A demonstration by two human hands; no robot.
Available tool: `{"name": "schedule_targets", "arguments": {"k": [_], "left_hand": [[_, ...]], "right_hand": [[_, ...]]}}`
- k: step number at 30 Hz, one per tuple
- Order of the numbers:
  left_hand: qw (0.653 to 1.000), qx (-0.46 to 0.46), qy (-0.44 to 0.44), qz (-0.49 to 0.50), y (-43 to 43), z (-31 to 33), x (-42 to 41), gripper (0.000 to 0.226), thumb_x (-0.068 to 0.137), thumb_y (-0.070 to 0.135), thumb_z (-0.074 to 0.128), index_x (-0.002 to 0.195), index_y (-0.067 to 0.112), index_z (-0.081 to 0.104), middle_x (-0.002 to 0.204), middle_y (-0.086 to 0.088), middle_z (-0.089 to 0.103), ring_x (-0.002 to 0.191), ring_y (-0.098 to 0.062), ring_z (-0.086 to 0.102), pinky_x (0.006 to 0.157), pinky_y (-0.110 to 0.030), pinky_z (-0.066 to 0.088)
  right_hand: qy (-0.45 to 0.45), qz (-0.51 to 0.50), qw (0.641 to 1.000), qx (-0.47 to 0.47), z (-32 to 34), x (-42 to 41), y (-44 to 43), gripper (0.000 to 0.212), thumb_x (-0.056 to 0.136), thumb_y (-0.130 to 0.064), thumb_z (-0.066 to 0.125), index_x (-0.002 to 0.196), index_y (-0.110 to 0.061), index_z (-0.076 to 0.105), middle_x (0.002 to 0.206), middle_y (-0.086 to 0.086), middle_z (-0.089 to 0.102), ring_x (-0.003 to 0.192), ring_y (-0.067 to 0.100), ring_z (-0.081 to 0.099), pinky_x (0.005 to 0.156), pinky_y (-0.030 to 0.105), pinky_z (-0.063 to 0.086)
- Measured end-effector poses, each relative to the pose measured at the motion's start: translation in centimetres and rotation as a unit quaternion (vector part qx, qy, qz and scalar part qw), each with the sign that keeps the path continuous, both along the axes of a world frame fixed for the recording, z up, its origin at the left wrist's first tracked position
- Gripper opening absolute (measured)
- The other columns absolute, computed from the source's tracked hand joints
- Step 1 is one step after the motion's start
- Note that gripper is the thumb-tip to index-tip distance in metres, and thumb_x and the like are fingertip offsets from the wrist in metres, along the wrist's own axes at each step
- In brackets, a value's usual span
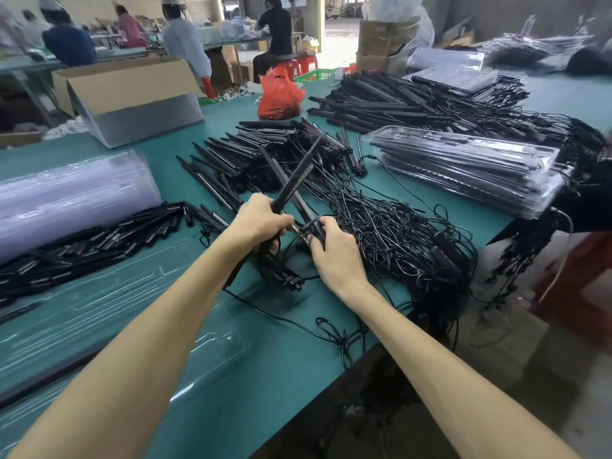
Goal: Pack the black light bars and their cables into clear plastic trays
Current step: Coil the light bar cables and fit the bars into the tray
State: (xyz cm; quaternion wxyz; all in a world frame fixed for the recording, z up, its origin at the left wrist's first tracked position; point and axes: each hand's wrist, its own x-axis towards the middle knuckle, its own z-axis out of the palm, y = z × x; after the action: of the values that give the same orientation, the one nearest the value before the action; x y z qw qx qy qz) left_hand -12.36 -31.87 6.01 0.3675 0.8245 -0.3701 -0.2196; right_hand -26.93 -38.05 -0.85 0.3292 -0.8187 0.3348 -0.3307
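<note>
Centre of the green bench (281,359): left hand (261,220) grips one black light bar (308,157) near its lower end, fingers (284,222) curled round it, bar angled up and to the right. Right hand (334,250) holds a second bar (275,164) at its lower end, fingers wrapped over bar and cable; this one angles up-left, so the two bars cross just above the hands. Tangled cables (390,240) lie heaped just right of the right hand and spill over the bench edge. Loose bar pile (251,150) sits behind the hands. Open clear tray (149,303) lies flat under the left forearm, near edge. Stack of empty trays (66,197) is far left; stack of filled trays (463,170) is at right.
</note>
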Motion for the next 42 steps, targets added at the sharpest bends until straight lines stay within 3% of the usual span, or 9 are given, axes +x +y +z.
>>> {"name": "schedule_targets", "arguments": {"k": [2,6,14,20,25,32,34,37,42], "left_hand": [[0.997,-0.030,-0.056,0.039,0.4,0.6,0.6,0.016,0.092,0.018,0.068,0.093,0.002,0.067,0.071,-0.008,0.070,0.049,-0.019,0.064,0.049,-0.031,0.056],[0.984,-0.116,-0.094,0.094,2.2,1.9,2.8,0.015,0.088,0.018,0.064,0.077,0.009,0.065,0.061,-0.003,0.067,0.042,-0.014,0.063,0.044,-0.025,0.051],[0.967,-0.159,-0.082,0.184,3.5,0.4,4.2,0.022,0.089,0.025,0.064,0.076,0.007,0.065,0.056,-0.002,0.064,0.046,-0.017,0.066,0.067,-0.040,0.062],[0.963,-0.175,-0.070,0.194,3.5,0.6,4.7,0.024,0.089,0.025,0.066,0.070,0.012,0.061,0.044,0.006,0.057,0.041,-0.014,0.063,0.062,-0.041,0.062],[0.953,-0.188,-0.078,0.223,2.8,1.3,4.9,0.025,0.091,0.030,0.064,0.072,0.015,0.058,0.053,-0.002,0.062,0.051,-0.025,0.068,0.066,-0.050,0.061],[0.943,-0.187,-0.056,0.268,2.7,2.0,6.8,0.024,0.094,0.029,0.064,0.080,0.009,0.063,0.062,-0.007,0.064,0.058,-0.028,0.070,0.071,-0.050,0.062],[0.930,-0.200,-0.023,0.306,3.5,2.0,7.7,0.020,0.094,0.026,0.064,0.083,0.008,0.064,0.060,-0.003,0.061,0.050,-0.020,0.066,0.066,-0.043,0.062],[0.913,-0.220,-0.017,0.344,4.8,2.1,8.8,0.021,0.092,0.022,0.063,0.074,0.011,0.060,0.058,-0.003,0.058,0.031,-0.004,0.054,0.038,-0.020,0.047],[0.926,-0.212,-0.030,0.310,5.6,3.0,8.5,0.019,0.092,0.019,0.062,0.075,0.011,0.059,0.062,-0.002,0.058,0.031,-0.003,0.054,0.029,-0.016,0.035]], "right_hand": [[-0.008,0.000,1.000,0.000,0.0,0.0,-0.1,0.014,0.101,-0.021,0.052,0.114,-0.016,0.055,0.082,0.001,0.068,0.068,0.017,0.062,0.061,0.032,0.047],[-0.023,0.004,1.000,0.006,-0.2,0.0,-0.1,0.007,0.103,-0.021,0.051,0.108,-0.019,0.053,0.070,-0.004,0.062,0.049,0.006,0.050,0.043,0.018,0.036],[-0.054,0.030,0.998,0.002,-0.1,0.0,0.3,0.022,0.102,-0.014,0.051,0.123,-0.016,0.050,0.078,-0.002,0.064,0.056,0.007,0.053,0.049,0.021,0.039],[-0.095,0.045,0.994,-0.024,0.1,-0.1,0.8,0.046,0.100,-0.006,0.053,0.145,-0.005,0.040,0.092,0.000,0.066,0.069,0.001,0.060,0.060,0.009,0.044],[-0.069,0.043,0.996,-0.037,0.1,-0.3,1.3,0.062,0.100,-0.009,0.054,0.156,-0.007,0.027,0.070,-0.002,0.060,0.053,0.007,0.053,0.048,0.020,0.043],[-0.062,0.027,0.997,-0.027,0.5,-0.5,1.5,0.061,0.100,-0.007,0.052,0.154,-0.010,0.023,0.082,0.008,0.068,0.062,0.018,0.064,0.057,0.043,0.056],[-0.054,0.025,0.998,-0.031,0.6,-0.6,1.7,0.064,0.100,-0.006,0.052,0.155,-0.013,0.019,0.089,0.013,0.070,0.063,0.019,0.066,0.060,0.044,0.058],[-0.041,0.018,0.998,-0.033,0.7,-0.6,1.7,0.069,0.100,-0.006,0.050,0.157,-0.013,0.013,0.092,0.015,0.071,0.063,0.022,0.066,0.060,0.045,0.058],[-0.043,0.011,0.999,-0.014,0.6,-0.5,1.5,0.067,0.099,-0.005,0.052,0.155,-0.013,0.016,0.087,0.012,0.070,0.061,0.021,0.065,0.055,0.043,0.057]]}}
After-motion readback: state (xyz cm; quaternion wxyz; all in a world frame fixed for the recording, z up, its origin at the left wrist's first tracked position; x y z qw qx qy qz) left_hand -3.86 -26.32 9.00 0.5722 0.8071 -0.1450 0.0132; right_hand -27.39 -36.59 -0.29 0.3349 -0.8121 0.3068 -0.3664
